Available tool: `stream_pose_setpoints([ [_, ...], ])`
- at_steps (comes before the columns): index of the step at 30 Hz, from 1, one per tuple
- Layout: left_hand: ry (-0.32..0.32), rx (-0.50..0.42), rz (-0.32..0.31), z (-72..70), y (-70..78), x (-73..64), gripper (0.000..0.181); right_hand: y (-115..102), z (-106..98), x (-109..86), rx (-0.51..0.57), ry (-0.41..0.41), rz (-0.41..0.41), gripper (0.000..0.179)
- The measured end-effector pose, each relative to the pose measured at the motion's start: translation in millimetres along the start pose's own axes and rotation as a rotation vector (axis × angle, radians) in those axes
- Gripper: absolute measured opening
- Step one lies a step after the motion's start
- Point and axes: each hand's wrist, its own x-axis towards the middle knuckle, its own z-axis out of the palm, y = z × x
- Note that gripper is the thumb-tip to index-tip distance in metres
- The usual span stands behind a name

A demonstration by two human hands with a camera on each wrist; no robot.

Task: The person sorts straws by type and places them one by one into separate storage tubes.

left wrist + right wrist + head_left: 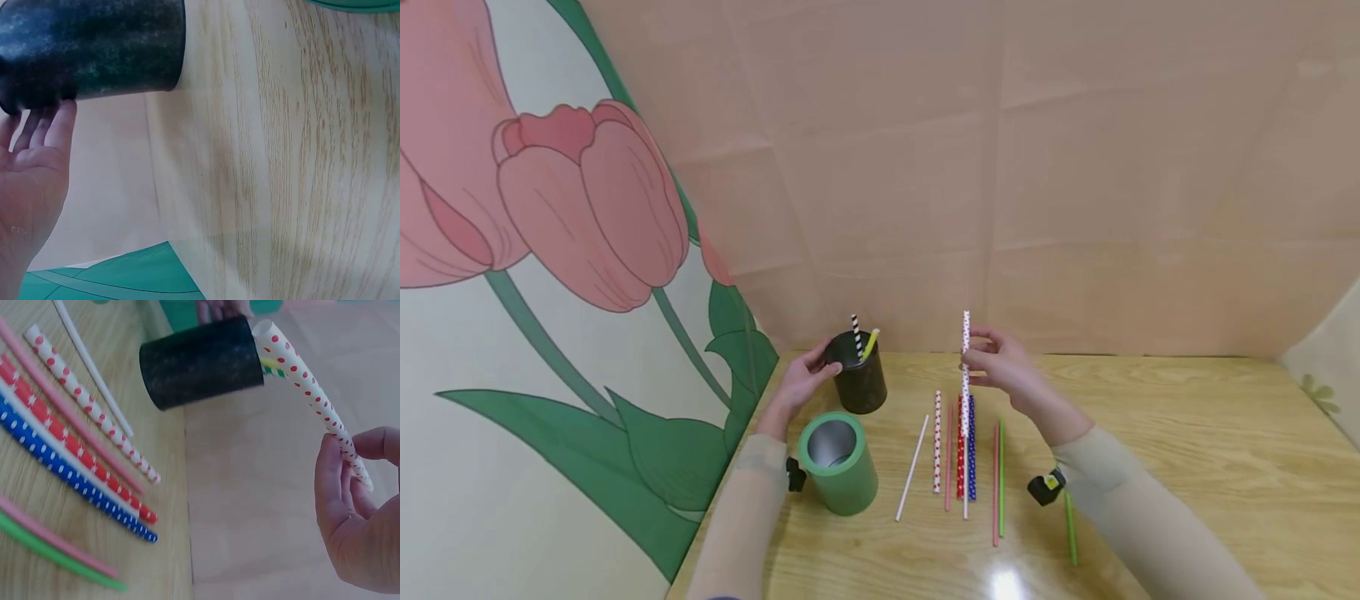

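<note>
My left hand (802, 385) holds the black cup (861, 387) by its upper side, thumb near the rim. A black-and-white striped straw (856, 333) and a yellow straw (871, 343) stick out of this cup. In the left wrist view, fingertips touch the wall of the cup (119, 47). My right hand (1003, 367) pinches a white paper straw with red dots (306, 381) between thumb and fingers, raised above the table. Its lower end overlaps the straws lying below in the head view.
A green cylindrical holder (846, 475) stands in front of the black cup. Several straws lie on the wooden table, among them a red-dotted straw (937, 442), a blue one (972, 458) and a green one (1002, 492). Another green straw (1071, 529) lies by the right forearm.
</note>
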Motion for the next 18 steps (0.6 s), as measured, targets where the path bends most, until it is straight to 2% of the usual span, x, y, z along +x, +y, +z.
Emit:
stream_pose_setpoints([
  [6,0.001,0.012,0.006,0.0,-0.4,-1.5,0.071,-4.5,22.9,3.7,0.011,-0.004,-0.011,0.063],
  [14,0.001,0.014,0.003,-1.1,-1.4,-2.6,0.070,-7.1,34.5,4.1,-0.021,-0.005,-0.027,0.064],
  [18,-0.028,0.007,0.007,-1.7,2.3,-4.5,0.071,-9.6,38.8,2.3,-0.015,0.004,-0.019,0.062],
])
